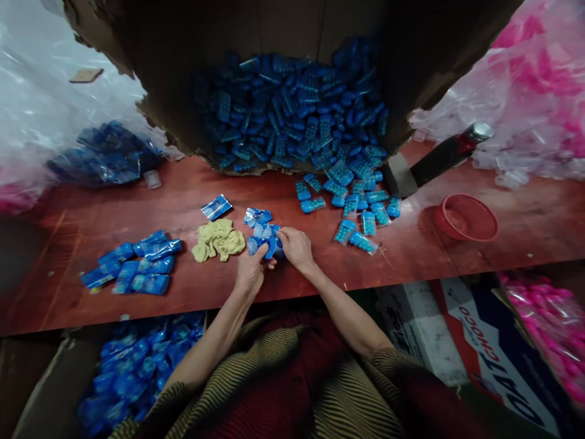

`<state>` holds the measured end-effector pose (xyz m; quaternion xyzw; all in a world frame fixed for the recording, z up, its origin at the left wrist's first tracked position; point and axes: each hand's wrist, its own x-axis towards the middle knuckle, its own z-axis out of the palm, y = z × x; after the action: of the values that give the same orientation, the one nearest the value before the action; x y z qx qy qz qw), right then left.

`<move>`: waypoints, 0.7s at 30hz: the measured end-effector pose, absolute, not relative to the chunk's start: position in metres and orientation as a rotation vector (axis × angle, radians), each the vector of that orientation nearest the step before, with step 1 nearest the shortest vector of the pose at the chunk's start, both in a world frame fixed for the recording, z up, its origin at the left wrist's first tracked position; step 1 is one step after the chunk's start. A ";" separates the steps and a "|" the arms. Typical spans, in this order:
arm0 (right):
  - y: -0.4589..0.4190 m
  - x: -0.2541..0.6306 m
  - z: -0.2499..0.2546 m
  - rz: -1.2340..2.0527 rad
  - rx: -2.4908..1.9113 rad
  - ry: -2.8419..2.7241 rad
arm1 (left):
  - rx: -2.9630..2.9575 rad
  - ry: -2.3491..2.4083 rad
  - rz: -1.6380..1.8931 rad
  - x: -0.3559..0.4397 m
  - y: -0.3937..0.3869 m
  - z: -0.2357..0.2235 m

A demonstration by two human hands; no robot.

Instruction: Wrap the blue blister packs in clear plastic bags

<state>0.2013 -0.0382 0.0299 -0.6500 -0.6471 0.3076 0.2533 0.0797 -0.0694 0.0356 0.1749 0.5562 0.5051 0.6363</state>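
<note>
At the middle of the red tabletop, my left hand [253,265] pinches a blue printed wrapper [269,245] between thumb and fingers. My right hand [296,246] grips the same wrapper at its right side. Just beyond my hands lies another blue wrapper [258,216], and a flat blue packet [216,207] rests farther left. A crumpled yellow cloth [218,239] lies beside my left hand. Several filled blue packets [148,266] are heaped at the left. Small clear containers with blue caps and blue beads [363,219] lie scattered beyond my right hand.
A torn cardboard box [173,85] full of blue-capped containers opens toward me. On the right are a red plastic basket [467,218] and a dark-handled tool [439,160]. Plastic bags flank the box. Below the table's front edge, blue packets [132,366] fill a box at left; cartons [493,341] stand right.
</note>
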 end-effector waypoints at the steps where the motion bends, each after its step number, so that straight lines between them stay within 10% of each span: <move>1: -0.034 0.200 0.028 0.910 -1.723 -1.710 | 0.383 1.271 1.154 0.080 -0.070 0.038; 21: -0.045 0.197 0.048 0.713 -1.742 -1.730 | 0.259 1.256 1.198 0.081 -0.053 0.032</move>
<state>0.1970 -0.0452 0.0479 -0.6525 -0.6478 0.2671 0.2885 0.0811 -0.0531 0.0318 0.1133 0.5503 0.5252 0.6391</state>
